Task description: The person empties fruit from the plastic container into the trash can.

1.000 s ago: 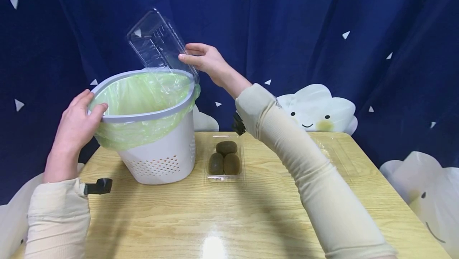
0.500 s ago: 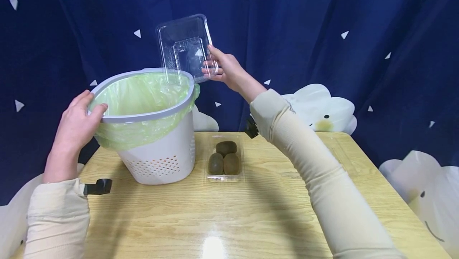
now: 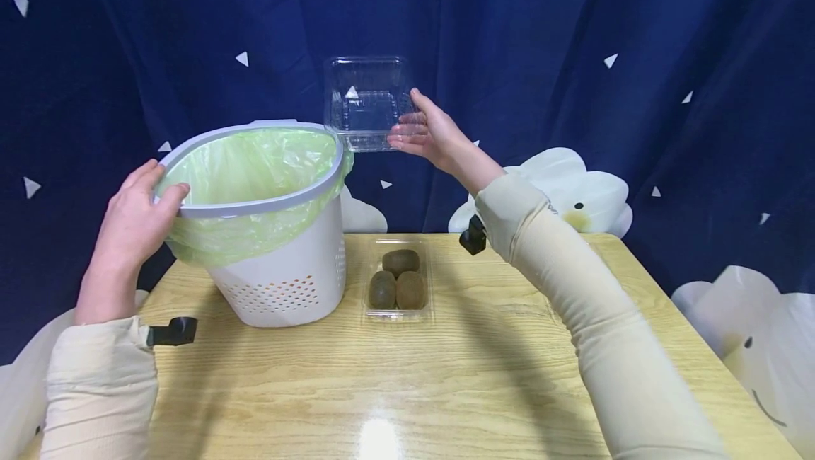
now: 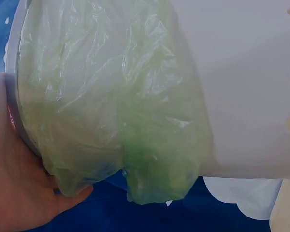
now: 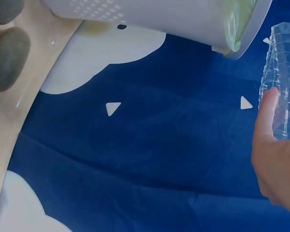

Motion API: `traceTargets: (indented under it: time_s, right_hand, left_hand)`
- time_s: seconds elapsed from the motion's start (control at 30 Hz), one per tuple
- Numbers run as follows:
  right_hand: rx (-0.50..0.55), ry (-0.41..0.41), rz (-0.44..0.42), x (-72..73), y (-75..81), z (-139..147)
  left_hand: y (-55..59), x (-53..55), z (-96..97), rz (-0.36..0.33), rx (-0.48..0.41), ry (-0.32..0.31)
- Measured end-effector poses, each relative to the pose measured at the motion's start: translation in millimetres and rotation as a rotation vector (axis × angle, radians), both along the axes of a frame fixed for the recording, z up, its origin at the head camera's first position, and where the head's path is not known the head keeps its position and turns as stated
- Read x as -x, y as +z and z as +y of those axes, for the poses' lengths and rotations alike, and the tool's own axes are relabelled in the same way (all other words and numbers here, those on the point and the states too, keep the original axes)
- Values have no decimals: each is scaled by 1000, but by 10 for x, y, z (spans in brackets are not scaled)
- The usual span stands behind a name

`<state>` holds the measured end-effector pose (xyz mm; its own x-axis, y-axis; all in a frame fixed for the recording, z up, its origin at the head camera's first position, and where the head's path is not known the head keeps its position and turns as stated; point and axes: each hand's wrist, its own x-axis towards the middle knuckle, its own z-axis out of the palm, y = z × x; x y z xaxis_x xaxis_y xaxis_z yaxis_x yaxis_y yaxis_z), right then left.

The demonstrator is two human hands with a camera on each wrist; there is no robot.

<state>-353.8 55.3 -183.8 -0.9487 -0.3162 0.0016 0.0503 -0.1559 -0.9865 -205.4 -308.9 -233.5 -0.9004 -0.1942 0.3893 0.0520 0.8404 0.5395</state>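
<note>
A white waste bin [image 3: 280, 297] with a grey rim and a green plastic liner [image 3: 255, 170] leans slightly on the table's left side. My left hand [image 3: 136, 216] grips its rim at the left, thumb over the edge; the left wrist view shows that hand [image 4: 24, 188] beside the liner's folded-over part. Up by the bin's right rim, my right hand [image 3: 433, 134] holds a clear plastic container [image 3: 369, 102] by its right side. In the right wrist view the thumb lies along the container's edge [image 5: 285, 72]. Nothing shows inside this container.
Right of the bin, several kiwis [image 3: 401, 279], three visible, sit in another clear plastic box [image 3: 397, 315] on the wooden table [image 3: 356, 375]. Behind hangs a dark blue curtain [image 3: 535, 56] with white triangles and cloud prints.
My right hand has moved right and slightly down with the clear container, from over the bin's opening to beside its right rim, turning it upright. My left hand and the bin stay put.
</note>
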Motion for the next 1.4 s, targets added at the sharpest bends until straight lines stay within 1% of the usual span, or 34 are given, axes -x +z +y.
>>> traceTargets:
  time_s: [0.17,0.5,0.77,0.9,1.03,1.17,1.23,1.4]
  right_hand:
    - [40,1,-59,-6,-79,156]
    - [65,36,-122,-66,-200,472]
    - [83,11,-149,-104,-325,748]
    - [44,-8,-157,-132,-412,867]
    - [23,-5,-167,-180,-484,970]
    - [56,14,-191,-235,-560,1068]
    - [79,11,-214,-249,-605,1112]
    - [69,24,-213,-300,-700,1188]
  left_hand:
    - [-5,-6,-4,2,-3,-4]
    - [-5,-2,4,1,-6,-5]
    - [2,-8,8,11,1,-5]
    - [7,-20,6,12,-8,-11]
    - [3,-14,-1,12,-11,-13]
    - [5,-3,-5,12,-8,-16]
    - [5,-4,-7,10,-6,-16]
    - [1,-17,-16,7,-4,-6]
